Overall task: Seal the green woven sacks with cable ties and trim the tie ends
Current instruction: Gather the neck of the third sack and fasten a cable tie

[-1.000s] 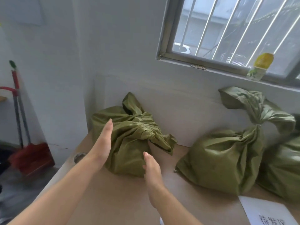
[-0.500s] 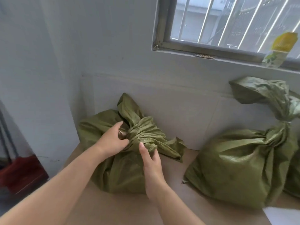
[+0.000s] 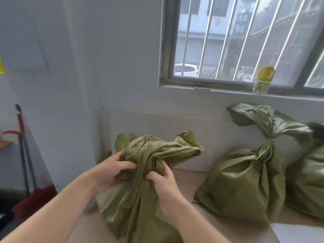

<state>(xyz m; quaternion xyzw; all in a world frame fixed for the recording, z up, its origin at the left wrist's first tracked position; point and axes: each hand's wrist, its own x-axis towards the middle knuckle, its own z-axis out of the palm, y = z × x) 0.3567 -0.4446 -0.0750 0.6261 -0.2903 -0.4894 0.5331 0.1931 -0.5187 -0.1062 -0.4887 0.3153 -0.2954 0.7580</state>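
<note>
Right now both hands are on the left sack (image 3: pixel 140 204), which stands at the left end of the counter (image 3: pixel 215 213), close to the back wall. The left hand (image 3: pixel 112 171) grips the gathered neck from its left side, and the right hand (image 3: pixel 165 185) grips it from the right side and a little lower. The fingers (image 3: pixel 125 164) of each are curled into the folds and clenched on the cloth. The neck sits between the two hands and touches both, so neither is nearer. Its long axis rises from the sack's body toward the hands, and above them the loose mouth flops over to the right, toward the wall. A tie would have to go round that neck crosswise to this axis, at or just under the grip, and I judge one hand must let go to fetch it. Counted, there are three green sacks in view: this one, a middle sack (image 3: pixel 245 183) by the counter's back edge with its neck cinched narrow, and a right sack (image 3: pixel 310 181) cut off by the frame. There are two hands, and no loose cable tie or cutter that I can see. Whatever binds the middle sack is too small to tell.
</note>
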